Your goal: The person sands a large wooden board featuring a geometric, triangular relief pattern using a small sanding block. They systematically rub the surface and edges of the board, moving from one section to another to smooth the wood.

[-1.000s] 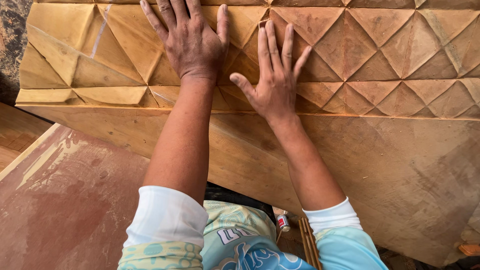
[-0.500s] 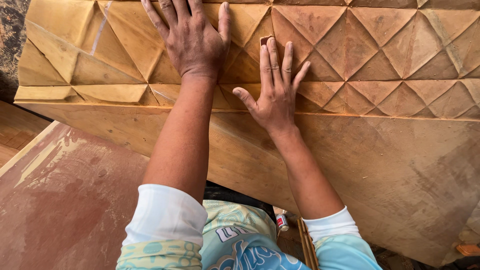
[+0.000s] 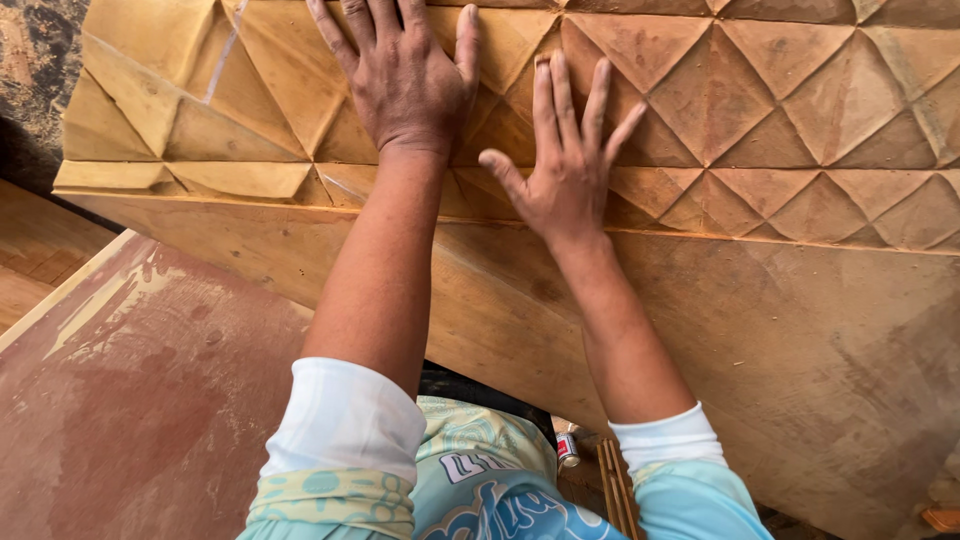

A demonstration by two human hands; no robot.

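Both hands pressed flat, fingers spread and released: left hand and right hand on carved diamond-pattern wooden panel, upper frame.

Bright, even daylight, soft shadows, sharp focus, slight wide-angle edge stretch.

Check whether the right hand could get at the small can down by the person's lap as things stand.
Probably yes. The right hand lies flat on the carved wooden panel, holding nothing, and the small can sits uncovered beside the forearm, next to some wooden sticks. Only pulling the arm back seems needed.
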